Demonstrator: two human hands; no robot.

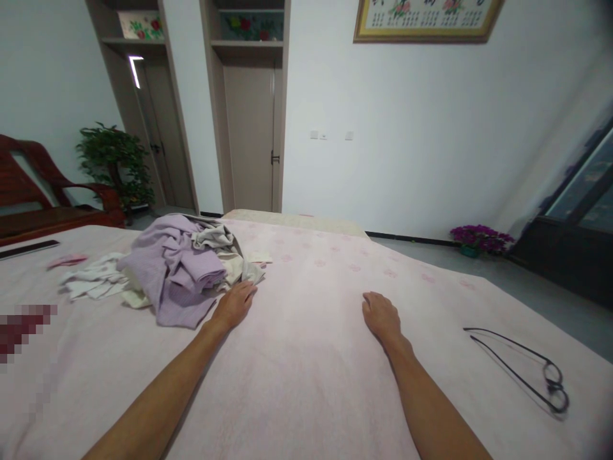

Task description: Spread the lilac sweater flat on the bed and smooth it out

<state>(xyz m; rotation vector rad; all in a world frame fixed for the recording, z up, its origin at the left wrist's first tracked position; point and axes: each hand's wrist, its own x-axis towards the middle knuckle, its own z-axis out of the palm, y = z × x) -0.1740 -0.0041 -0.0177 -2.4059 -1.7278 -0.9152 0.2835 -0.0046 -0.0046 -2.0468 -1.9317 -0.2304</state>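
My left hand (236, 303) rests on the pink bedsheet (301, 370) at the right edge of a crumpled pile of clothes. Its fingers lie loosely, touching or very near a grey-beige garment (234, 265). A lilac garment (175, 262) tops the pile, and a white cloth (98, 276) spreads out to its left. To the right, my right hand (382, 314) lies palm down on the sheet with relaxed fingers and nothing visible in it. Part of its fingers is hidden under the hand. The two hands are well apart.
Black-framed glasses (553, 386) lie at the right. A dark flat device (29, 249) and a small pink item (67, 260) are at the far left. Beyond the bed stand a wooden bench (52, 185), a leafy plant (115, 156) and purple flowers (481, 237).
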